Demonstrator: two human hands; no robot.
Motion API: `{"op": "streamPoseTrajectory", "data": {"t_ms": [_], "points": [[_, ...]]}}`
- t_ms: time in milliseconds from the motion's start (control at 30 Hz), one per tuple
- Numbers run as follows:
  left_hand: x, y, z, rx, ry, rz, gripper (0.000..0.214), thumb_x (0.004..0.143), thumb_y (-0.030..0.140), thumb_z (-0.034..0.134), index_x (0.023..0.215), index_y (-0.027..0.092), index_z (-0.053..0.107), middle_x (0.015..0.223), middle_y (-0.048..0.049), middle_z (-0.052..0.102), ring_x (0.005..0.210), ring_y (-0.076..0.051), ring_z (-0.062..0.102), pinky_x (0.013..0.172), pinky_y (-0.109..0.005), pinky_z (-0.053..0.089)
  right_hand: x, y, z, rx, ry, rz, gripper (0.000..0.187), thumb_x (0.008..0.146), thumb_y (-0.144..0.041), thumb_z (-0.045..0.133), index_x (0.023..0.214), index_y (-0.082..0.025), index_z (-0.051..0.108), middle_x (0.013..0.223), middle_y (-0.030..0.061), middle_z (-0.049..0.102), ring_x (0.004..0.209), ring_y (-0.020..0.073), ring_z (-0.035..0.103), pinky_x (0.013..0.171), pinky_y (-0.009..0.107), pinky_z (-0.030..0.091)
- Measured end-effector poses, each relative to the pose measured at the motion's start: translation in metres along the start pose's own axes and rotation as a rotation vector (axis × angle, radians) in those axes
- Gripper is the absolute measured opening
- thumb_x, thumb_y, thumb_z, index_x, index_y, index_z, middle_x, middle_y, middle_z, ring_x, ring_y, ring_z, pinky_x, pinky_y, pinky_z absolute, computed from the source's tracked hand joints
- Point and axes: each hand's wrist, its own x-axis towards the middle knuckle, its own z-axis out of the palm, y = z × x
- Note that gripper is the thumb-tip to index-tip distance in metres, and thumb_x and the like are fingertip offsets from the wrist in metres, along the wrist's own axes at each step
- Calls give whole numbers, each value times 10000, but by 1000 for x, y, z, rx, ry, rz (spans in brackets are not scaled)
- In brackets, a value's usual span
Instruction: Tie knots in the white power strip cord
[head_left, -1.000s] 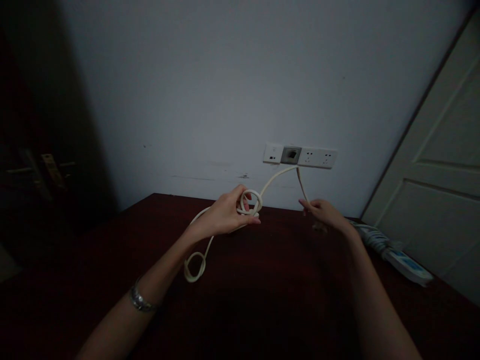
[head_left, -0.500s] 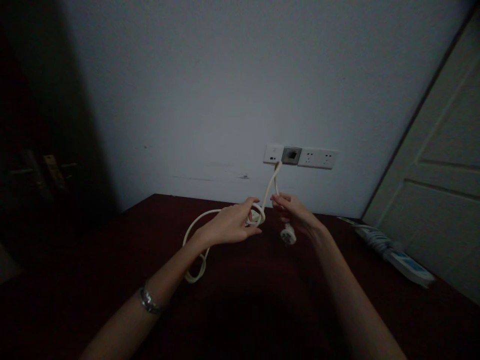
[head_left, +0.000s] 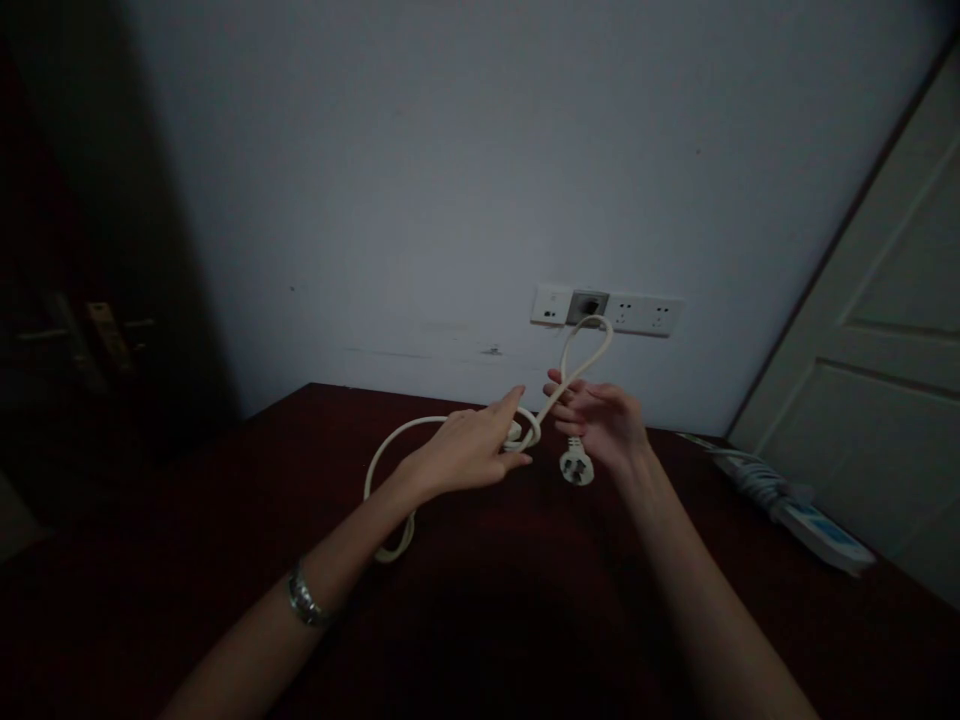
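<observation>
Your L fingers (head_left: 508, 405) parted at cord (head_left: 592, 358); R fingers (head_left: 574, 412) half-bent abv plug (head_left: 577, 467); grips, can't tell. Blue label (head_left: 821, 524) illegible.

Tabletop (head_left: 322, 430): dark red, shaded toward front.
White device (head_left: 823, 537): lies at right, coiled cord (head_left: 754, 480) at far end.
Cable loop (head_left: 387, 557): rests on or hangs just above tabletop, left of centre.

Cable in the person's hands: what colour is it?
The cable is cream or off-white; the head view shows it best.
</observation>
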Motion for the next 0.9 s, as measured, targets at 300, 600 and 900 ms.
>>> {"op": "streamPoseTrajectory", "data": {"t_ms": [300,600,900], "points": [[2,-5,7,35,-104,29,856,775,475,548,1423,155,90,1122,-182,592,952,-315,579,712,-347,391,3,3,22,-306,163,15,318,639,-397,720,632,-159,509,427,-105,272,334,-3,179,322,149,77],[3,-5,7,-103,155,134,763,768,380,581,1403,156,223,1117,-127,601,954,-241,584,769,-314,431,-6,-17,-1,-216,165,6,341,544,-320,785,619,-143,504,496,-44,447,374,-4,284,308,115,86],[6,0,13,-432,285,59,587,763,471,581,1253,164,482,842,-45,665,710,-138,591,671,-269,469,-10,-22,-13,-150,119,-57,279,589,-304,773,623,-146,545,507,-31,440,406,4,275,314,109,109]]}}
